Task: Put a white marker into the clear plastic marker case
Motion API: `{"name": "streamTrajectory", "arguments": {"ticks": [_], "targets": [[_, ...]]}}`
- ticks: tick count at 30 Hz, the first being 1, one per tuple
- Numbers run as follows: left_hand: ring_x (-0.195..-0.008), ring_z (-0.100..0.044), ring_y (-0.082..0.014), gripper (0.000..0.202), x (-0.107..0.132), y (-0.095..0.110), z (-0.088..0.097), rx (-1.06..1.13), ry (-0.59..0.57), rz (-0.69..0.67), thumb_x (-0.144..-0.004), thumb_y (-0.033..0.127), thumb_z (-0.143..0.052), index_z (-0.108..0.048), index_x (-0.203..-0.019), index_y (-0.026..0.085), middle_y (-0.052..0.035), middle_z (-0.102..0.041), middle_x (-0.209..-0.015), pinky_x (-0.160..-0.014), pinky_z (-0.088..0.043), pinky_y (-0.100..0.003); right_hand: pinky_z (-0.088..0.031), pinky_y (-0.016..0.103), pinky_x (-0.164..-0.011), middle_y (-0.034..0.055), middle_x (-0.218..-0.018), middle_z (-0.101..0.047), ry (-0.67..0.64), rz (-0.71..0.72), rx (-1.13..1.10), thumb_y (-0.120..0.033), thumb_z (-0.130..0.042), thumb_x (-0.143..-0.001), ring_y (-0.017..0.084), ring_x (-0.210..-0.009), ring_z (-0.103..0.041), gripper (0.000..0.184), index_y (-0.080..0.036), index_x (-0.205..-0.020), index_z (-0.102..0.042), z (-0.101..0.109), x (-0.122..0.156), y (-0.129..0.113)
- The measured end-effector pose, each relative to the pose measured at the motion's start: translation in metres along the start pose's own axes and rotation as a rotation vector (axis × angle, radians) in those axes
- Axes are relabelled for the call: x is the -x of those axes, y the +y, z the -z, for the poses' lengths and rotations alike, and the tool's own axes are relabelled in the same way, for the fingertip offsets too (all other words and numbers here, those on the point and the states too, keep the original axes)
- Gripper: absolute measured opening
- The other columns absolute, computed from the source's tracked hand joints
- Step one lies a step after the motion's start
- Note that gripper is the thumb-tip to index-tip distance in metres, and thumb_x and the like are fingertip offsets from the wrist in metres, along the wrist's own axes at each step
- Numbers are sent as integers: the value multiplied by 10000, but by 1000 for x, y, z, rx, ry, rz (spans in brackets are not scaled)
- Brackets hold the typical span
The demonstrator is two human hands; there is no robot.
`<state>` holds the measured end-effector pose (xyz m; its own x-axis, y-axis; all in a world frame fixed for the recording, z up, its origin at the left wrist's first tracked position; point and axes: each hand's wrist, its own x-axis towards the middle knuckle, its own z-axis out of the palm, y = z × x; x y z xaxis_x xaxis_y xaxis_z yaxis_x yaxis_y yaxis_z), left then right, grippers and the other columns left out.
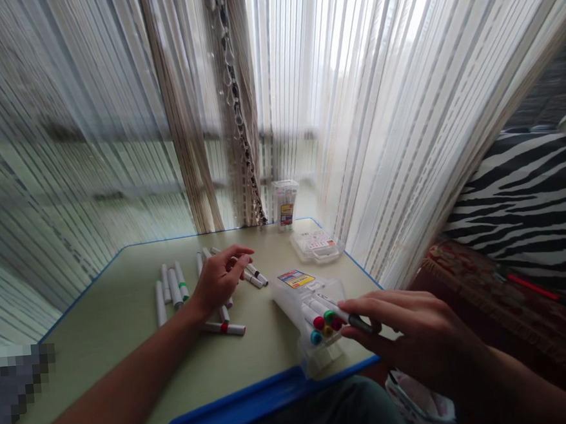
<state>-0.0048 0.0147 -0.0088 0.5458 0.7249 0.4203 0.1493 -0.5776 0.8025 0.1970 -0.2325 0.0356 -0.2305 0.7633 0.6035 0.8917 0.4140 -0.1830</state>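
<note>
My right hand (pixel 406 316) pinches a white marker (pixel 335 306) by its dark grey end, with the marker's other end inside the mouth of a clear plastic case (pixel 287 302). The case lies tilted on its side near the table's front edge. Inside it several white markers show red, green, yellow and teal ends. My left hand (pixel 222 274) hovers over loose markers, fingers loosely bent and apart, with no marker seen in it. Beneath and beside it lie several markers, among them a green-banded marker (pixel 181 281), a red-banded marker (pixel 226 329) and a black-banded marker (pixel 258 275).
The pale green table (pixel 126 326) has a blue rim (pixel 238 399). Another clear marker case (pixel 286 205) stands upright at the back, and a flat clear case (pixel 318 246) lies before it. String curtains (pixel 377 102) hang behind. To the right is a zebra-print surface (pixel 529 201).
</note>
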Motion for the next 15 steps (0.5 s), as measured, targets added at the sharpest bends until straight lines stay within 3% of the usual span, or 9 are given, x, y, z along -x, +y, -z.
{"name": "streamTrajectory", "arguments": {"ticks": [5, 10, 15], "targets": [[-564, -601, -147, 300, 0, 1, 0, -73, -9, -12, -845, 411, -546, -679, -954, 165, -49, -683, -744, -474, -446, -224, -511, 223, -614, 58, -903, -681, -51, 17, 11, -209, -638, -869, 139, -710, -662, 258, -208, -1127, -626, 0, -3, 3], [-555, -605, -145, 277, 0, 4, 0, -116, -26, -28, -834, 382, -554, -686, -931, 159, -55, -699, -760, -473, -444, -225, -445, 231, -517, 17, -755, -628, -110, -8, 71, -258, -606, -895, 119, -564, -604, 236, -220, -1125, -638, -3, -6, 7], [-565, -610, -143, 267, 1, 5, -1, -140, -63, -22, -832, 359, -554, -694, -933, 156, -53, -707, -760, -487, -449, -225, -466, 229, -569, 27, -841, -709, -230, -73, 43, -264, -551, -922, 138, -647, -664, 292, -242, -1210, -597, -1, -10, 7]]}}
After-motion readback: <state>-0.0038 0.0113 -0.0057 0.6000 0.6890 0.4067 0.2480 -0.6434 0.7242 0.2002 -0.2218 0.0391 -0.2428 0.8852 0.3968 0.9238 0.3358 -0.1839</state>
